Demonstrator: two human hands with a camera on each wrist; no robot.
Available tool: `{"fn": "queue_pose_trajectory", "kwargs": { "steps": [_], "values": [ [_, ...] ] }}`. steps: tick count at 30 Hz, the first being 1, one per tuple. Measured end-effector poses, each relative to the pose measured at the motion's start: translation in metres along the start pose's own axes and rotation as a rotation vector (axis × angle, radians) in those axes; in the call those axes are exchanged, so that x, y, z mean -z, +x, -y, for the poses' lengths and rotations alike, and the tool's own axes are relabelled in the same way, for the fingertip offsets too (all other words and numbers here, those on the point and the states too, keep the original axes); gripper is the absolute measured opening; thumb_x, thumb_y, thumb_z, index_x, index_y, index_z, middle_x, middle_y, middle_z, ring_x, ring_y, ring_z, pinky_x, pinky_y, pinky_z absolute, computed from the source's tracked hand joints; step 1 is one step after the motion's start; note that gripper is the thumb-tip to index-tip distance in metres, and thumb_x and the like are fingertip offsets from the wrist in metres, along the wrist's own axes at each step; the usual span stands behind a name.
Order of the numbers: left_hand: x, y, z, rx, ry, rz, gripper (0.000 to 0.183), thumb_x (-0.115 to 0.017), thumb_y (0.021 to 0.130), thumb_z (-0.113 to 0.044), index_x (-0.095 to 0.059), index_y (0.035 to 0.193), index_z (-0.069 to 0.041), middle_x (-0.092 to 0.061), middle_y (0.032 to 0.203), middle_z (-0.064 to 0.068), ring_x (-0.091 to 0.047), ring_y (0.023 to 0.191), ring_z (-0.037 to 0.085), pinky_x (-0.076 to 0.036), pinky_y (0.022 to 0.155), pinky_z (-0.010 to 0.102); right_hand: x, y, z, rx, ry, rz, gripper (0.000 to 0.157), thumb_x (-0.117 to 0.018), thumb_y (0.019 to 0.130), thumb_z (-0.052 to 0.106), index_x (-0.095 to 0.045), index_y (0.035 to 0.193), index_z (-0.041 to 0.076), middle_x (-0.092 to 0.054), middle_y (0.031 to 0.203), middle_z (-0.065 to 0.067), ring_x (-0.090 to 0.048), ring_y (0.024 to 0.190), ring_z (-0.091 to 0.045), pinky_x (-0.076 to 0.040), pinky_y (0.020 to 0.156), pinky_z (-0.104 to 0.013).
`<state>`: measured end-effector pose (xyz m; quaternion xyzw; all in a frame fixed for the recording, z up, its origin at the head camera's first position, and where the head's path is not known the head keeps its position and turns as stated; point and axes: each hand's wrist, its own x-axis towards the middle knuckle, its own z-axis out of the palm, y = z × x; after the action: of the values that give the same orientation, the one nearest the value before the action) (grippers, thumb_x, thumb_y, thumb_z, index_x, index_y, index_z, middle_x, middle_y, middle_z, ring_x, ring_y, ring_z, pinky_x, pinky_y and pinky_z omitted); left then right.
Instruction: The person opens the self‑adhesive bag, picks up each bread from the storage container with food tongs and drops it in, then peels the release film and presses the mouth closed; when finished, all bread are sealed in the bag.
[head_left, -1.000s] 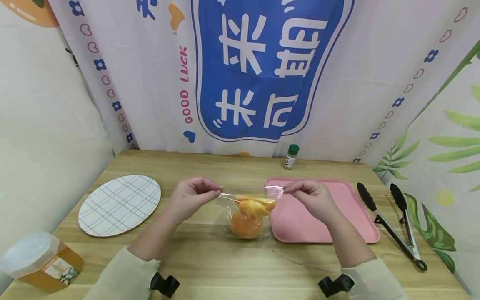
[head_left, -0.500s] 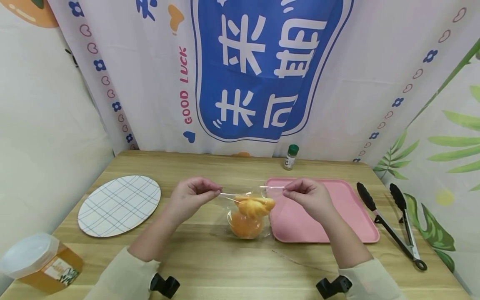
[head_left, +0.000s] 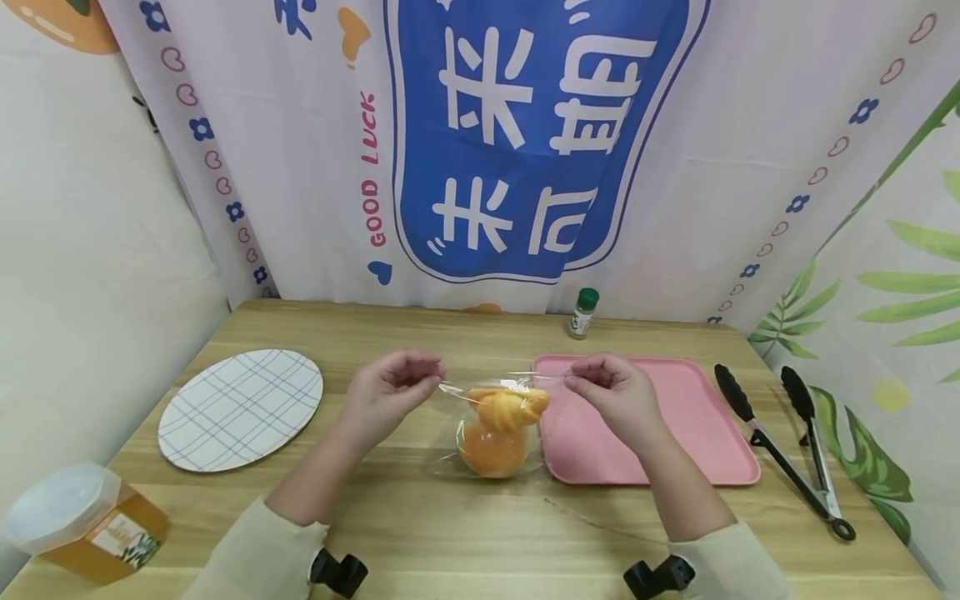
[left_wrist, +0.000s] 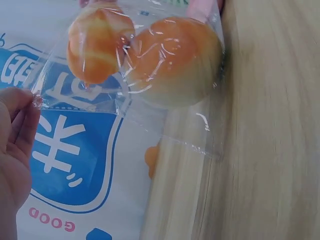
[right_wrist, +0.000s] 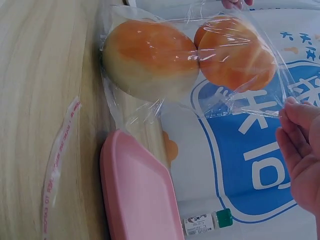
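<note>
A clear plastic bag [head_left: 442, 457] stands at the middle of the table, with a round bun [head_left: 492, 450] at its bottom and a croissant-shaped bread [head_left: 512, 408] on top of the bun. My left hand [head_left: 390, 398] pinches the left corner of the bag's mouth between thumb and fingers. At the opposite corner, my right hand [head_left: 618, 398] pinches the film the same way. Both wrist views show the bag's top edge stretched between the two hands, with the two breads inside.
A pink tray [head_left: 600, 454] lies right of the bag, with black-tipped tongs [head_left: 795, 475] beyond it. To the left are a checked oval board [head_left: 240, 408] and a honey jar [head_left: 97, 525]. A green-capped bottle [head_left: 582, 314] stands behind. A thin printed strip [right_wrist: 60, 155] lies in front.
Both hands have drawn slightly closer together at the bag's mouth, the right hand shifting a little left. The croissant-shaped bread sits slightly differently in the bag.
</note>
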<state>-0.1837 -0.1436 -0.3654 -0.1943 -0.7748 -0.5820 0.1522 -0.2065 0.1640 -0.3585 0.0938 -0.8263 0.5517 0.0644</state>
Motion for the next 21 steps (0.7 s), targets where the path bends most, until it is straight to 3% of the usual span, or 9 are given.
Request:
{"fn": "queue_pose_trajectory", "kwargs": {
  "steps": [3,7,12,16,21],
  "values": [
    [0.0,0.0,0.0,0.067,-0.103,0.04,0.034,-0.069,0.085,0.006,-0.062,0.118,0.004,-0.07,0.106,0.025,-0.066,0.09,0.004,-0.056,0.08,0.018,0.001,0.0,-0.001,0.0,0.023,0.006,0.019,-0.074,0.086,0.007,-0.066,0.1,-0.002,-0.072,0.09,0.005,-0.064,0.081,-0.003,-0.057,0.073,-0.018],
    [-0.007,0.003,0.006,0.205,-0.235,0.082,0.054,-0.07,0.084,0.003,-0.053,0.134,0.0,-0.066,0.112,0.017,-0.063,0.092,0.008,-0.055,0.082,0.019,0.002,0.001,-0.003,0.022,0.067,0.021,0.02,-0.074,0.085,0.004,-0.064,0.1,-0.005,-0.069,0.083,0.018,-0.065,0.08,-0.003,-0.057,0.072,-0.018],
    [-0.021,0.007,0.014,0.346,-0.261,0.104,0.042,-0.072,0.086,-0.007,-0.06,0.126,0.003,-0.069,0.102,0.001,-0.062,0.087,0.007,-0.054,0.077,0.019,0.003,0.001,-0.003,0.035,0.093,0.055,0.022,-0.073,0.086,0.003,-0.063,0.102,-0.007,-0.07,0.084,0.017,-0.065,0.08,-0.004,-0.057,0.072,-0.018],
    [-0.027,0.007,0.015,0.358,-0.253,0.097,0.029,-0.071,0.088,-0.01,-0.066,0.11,0.008,-0.074,0.095,-0.003,-0.065,0.084,0.006,-0.054,0.077,0.021,0.005,0.001,0.005,0.054,-0.02,0.12,0.027,-0.074,0.087,0.012,-0.065,0.11,0.0,-0.071,0.098,0.003,-0.063,0.089,-0.011,-0.056,0.076,-0.023],
    [-0.031,0.005,0.009,0.325,-0.249,0.097,0.027,-0.072,0.088,-0.012,-0.067,0.106,0.008,-0.074,0.088,-0.006,-0.065,0.082,0.007,-0.054,0.075,0.02,-0.004,0.005,0.033,0.094,-0.318,0.252,0.037,-0.074,0.086,0.038,-0.068,0.117,0.017,-0.067,0.116,-0.002,-0.058,0.105,-0.019,-0.054,0.086,-0.037]
  ]
}}
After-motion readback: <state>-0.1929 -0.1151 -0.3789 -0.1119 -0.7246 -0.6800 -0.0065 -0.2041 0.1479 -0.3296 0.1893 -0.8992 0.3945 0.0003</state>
